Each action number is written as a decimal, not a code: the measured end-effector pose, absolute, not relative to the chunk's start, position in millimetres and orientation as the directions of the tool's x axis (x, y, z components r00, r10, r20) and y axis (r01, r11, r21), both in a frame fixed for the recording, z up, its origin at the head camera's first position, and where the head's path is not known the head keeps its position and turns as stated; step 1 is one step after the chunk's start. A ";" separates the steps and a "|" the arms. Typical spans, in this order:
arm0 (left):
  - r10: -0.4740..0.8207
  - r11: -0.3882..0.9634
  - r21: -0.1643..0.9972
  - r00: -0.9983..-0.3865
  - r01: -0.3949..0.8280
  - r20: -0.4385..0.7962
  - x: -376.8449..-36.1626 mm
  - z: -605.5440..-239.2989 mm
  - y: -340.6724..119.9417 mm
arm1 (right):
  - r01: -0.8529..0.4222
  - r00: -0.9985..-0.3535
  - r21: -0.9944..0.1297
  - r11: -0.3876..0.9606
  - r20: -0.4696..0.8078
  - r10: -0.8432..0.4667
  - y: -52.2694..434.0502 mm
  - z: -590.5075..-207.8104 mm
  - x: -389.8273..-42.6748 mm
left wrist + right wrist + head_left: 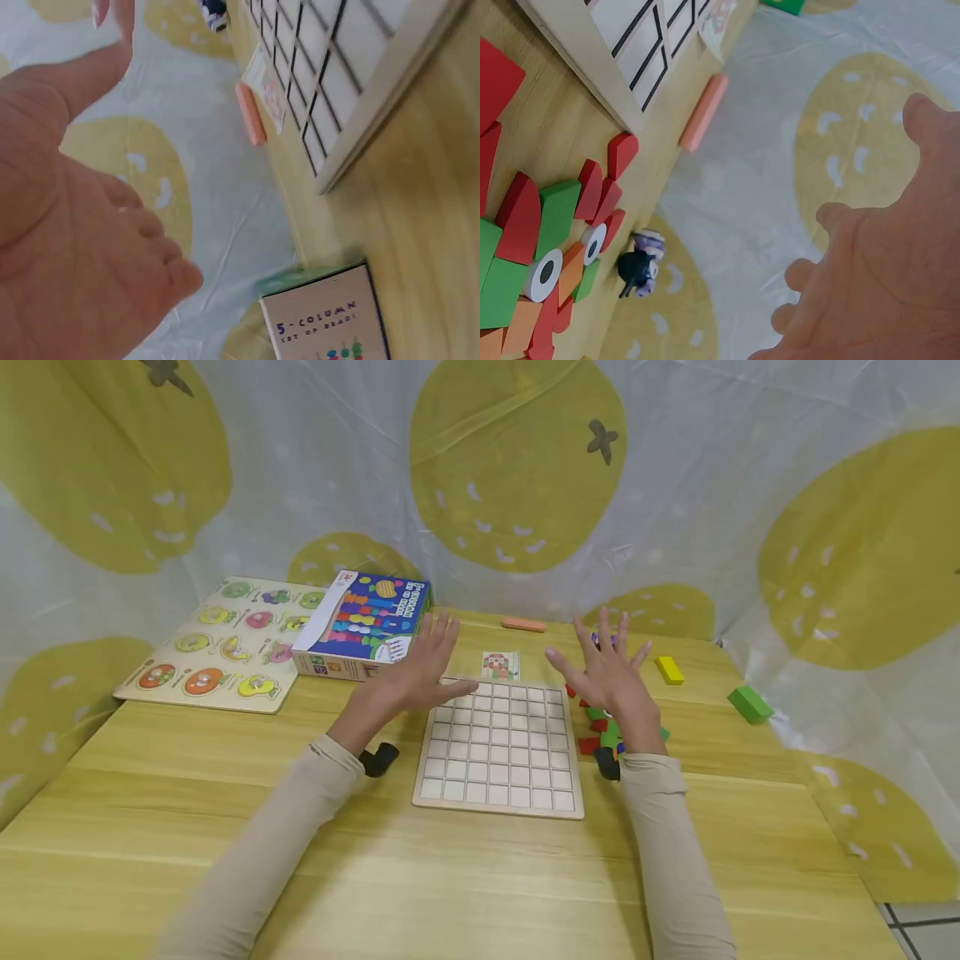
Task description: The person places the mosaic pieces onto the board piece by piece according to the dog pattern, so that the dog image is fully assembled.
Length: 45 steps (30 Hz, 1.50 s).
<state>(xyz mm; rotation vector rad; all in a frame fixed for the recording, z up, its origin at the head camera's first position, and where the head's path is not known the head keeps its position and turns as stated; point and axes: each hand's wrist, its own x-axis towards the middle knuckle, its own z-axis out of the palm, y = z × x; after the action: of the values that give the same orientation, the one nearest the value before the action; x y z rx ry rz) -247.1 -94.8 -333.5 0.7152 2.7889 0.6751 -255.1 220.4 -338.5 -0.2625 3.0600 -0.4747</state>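
Right hand [885,277]: was seen at lower right, palm bared, fingers loosely spread, nothing held. Worktop [555,127]: pale wood grain. Grid board [622,45]: light frame, white squares with black lines, was placed at upper left. Pink bar [703,112]: was laid just beyond the board's corner. Small card [716,19]: was lying beside the board. Wooden pieces [540,247]: red, green, orange, two white discs with black centres, were heaped at lower left. Small dark figure [639,266]: was set beside the heap. Cloth backdrop [780,150]: white with yellow shapes.
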 end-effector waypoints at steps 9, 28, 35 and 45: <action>0.648 0.716 0.535 -0.712 0.449 -0.269 -221.0 -353.5 -116.8 | -0.159 -0.985 -0.312 0.937 -0.020 -0.174 224.1 -337.9 -258.1; 0.658 0.728 0.546 -0.648 0.415 -0.384 -212.6 -374.3 -143.6 | -0.314 -0.944 -0.551 0.773 0.096 -0.315 256.8 -362.2 -279.8; 0.648 0.739 0.532 -0.653 0.413 -0.392 -209.3 -369.4 -137.7 | -0.332 -0.922 -0.571 0.751 0.027 -0.387 265.1 -375.4 -291.5; 0.657 0.722 0.559 -0.655 0.407 -0.372 -210.5 -374.8 -141.0 | -0.348 -0.902 -0.532 0.772 -0.036 -0.431 263.8 -382.6 -303.1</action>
<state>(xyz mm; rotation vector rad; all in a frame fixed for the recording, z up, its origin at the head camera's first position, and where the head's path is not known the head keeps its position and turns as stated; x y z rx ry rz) -210.5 -141.0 -374.8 0.8054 2.3608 0.5864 -303.1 263.8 -382.6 -0.6219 2.8088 -0.7965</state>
